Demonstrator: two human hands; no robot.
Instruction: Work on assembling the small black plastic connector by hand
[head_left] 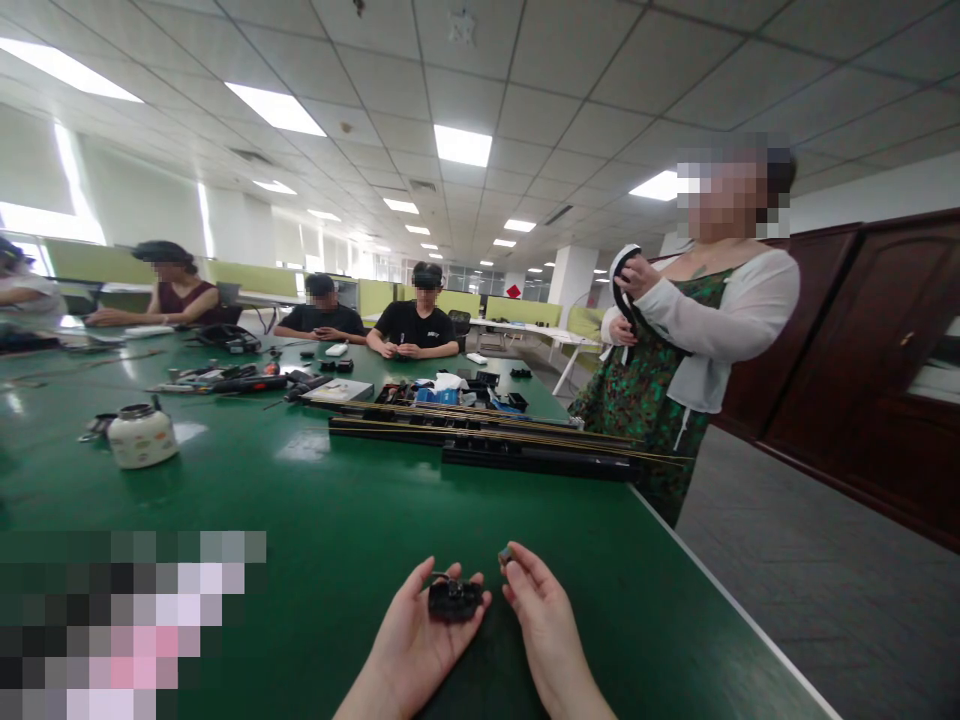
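Observation:
My left hand lies palm up over the green table near its front edge and cradles a small black part with short wires on its fingers. Just to the right, my right hand pinches a tiny grey piece between thumb and forefinger, a few centimetres from the black part.
Long black rails with thin rods lie across the table's middle. A white jar stands at the left, with tools and small boxes behind. A person stands at the right edge holding a headset; several people sit at the far end.

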